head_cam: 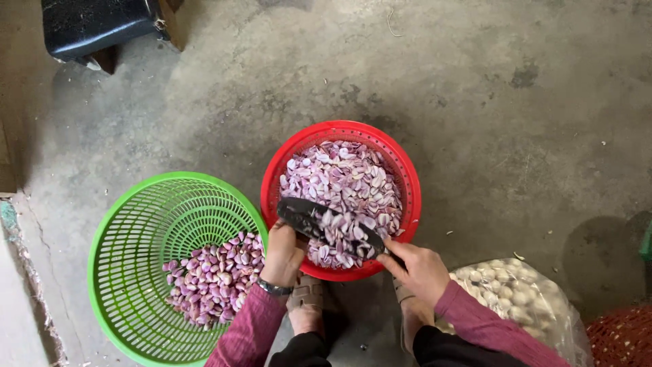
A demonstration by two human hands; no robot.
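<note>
Resting on bare concrete floor (475,102) (dusty, stained): two baskets (343,132), a stool (95,27).

A single head-worn camera looks almost straight down from above the person onto a grey concrete floor (475,102), close enough that forearms enter from the bottom edge. The round red plastic basket (407,178) sits near the centre, the round green plastic basket (129,224) lower left, and a clear plastic bag of pale cloves (523,292) lower right. No second view shares the scene.
</note>
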